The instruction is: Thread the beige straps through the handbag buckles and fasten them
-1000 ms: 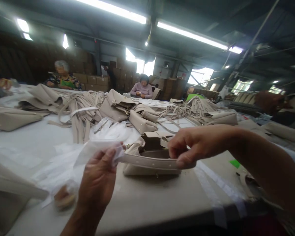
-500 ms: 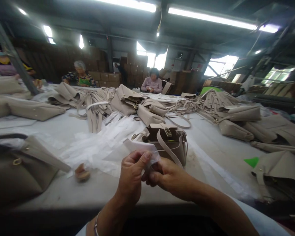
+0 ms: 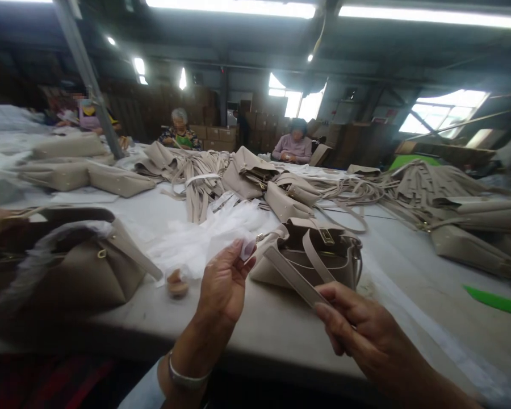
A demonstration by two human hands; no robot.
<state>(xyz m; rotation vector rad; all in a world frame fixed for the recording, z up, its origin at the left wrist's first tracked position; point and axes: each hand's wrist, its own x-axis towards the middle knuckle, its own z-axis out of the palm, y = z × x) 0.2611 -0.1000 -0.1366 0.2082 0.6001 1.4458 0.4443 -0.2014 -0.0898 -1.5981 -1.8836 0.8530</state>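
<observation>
A: We see our left hand (image 3: 221, 287) raised over the near edge of the table (image 3: 276, 335), its fingers (image 3: 238, 253) pinched on one end of a beige strap (image 3: 292, 278), where a scrap of clear wrapping (image 3: 247, 248) sits at the fingertips.

B: And our right hand (image 3: 357, 335) grips the other end, fingers clenched around the strap, low and to the right. The strap runs taut between the two hands, slanting down from left to right.

A: Just behind the strap stands a beige handbag (image 3: 315, 255), open at the top, with a metal clasp on its flap.

B: To its left we see a heap of clear plastic bags (image 3: 200, 238), and a small round brown object (image 3: 177, 284) beside it; we cannot tell what that is.

A: At the far left lies another handbag (image 3: 80, 267), partly stuffed with plastic.

B: Farther back, more bags and a pile of straps (image 3: 196, 176) cover the table, and three people sit at the far side.
</observation>
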